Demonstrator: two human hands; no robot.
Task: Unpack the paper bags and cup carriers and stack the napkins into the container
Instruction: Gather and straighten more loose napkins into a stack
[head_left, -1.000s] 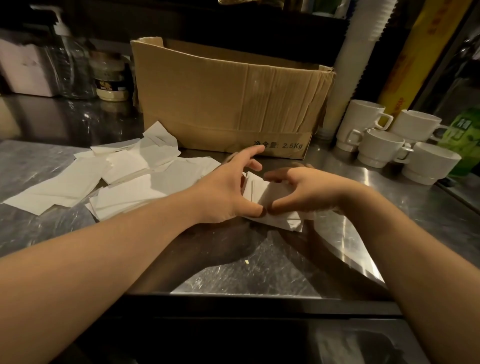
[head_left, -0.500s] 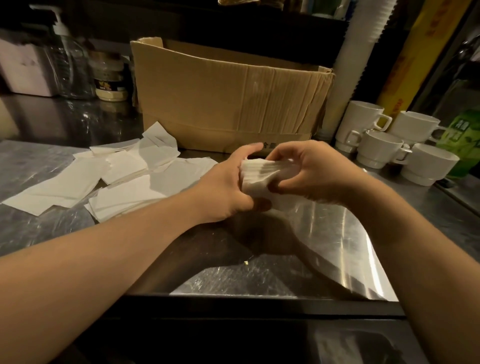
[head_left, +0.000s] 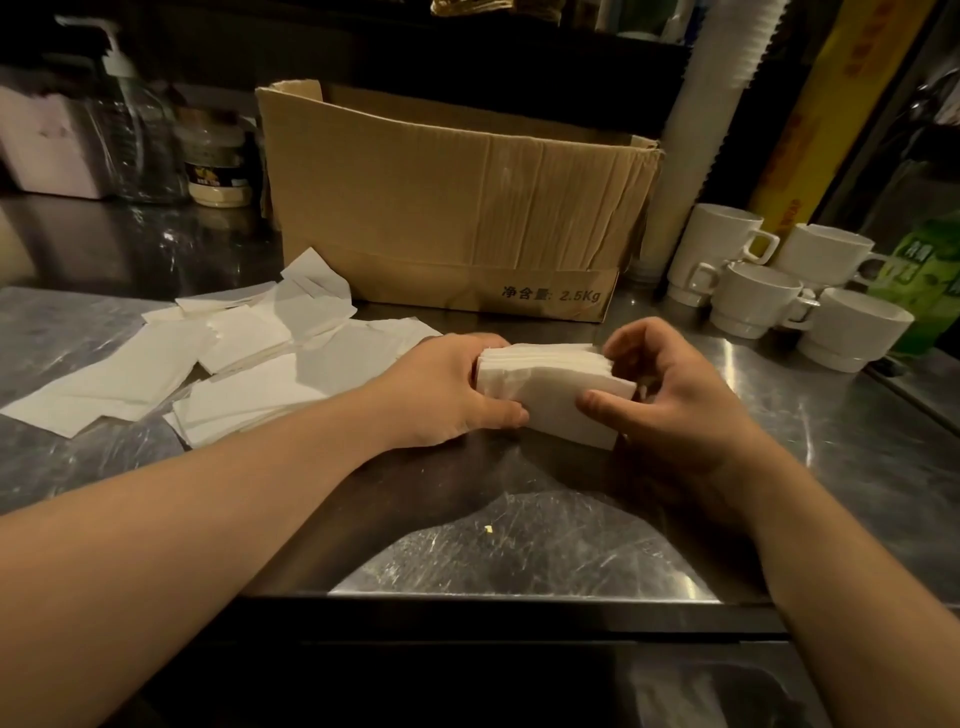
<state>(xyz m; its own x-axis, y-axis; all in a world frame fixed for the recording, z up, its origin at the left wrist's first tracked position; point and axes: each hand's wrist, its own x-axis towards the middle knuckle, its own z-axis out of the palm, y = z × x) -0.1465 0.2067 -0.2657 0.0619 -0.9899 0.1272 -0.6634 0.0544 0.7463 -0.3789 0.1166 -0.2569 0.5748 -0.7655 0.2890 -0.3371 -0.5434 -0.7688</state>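
A small stack of white napkins stands on edge on the steel counter, in front of the cardboard box. My left hand grips the stack's left end, thumb in front and fingers behind. My right hand holds the right end, thumb on the front face and fingers curled at the side. Loose white napkins lie spread flat on the counter to the left.
Several white mugs stand at the right, beside a tall sleeve of paper cups. A pump bottle, a jar and a pale dispenser stand at the back left. The counter's front edge runs just below my forearms.
Both hands gathered the napkins off the counter, lifted them as a bundle, then set the stack down on edge, squared between the hands.
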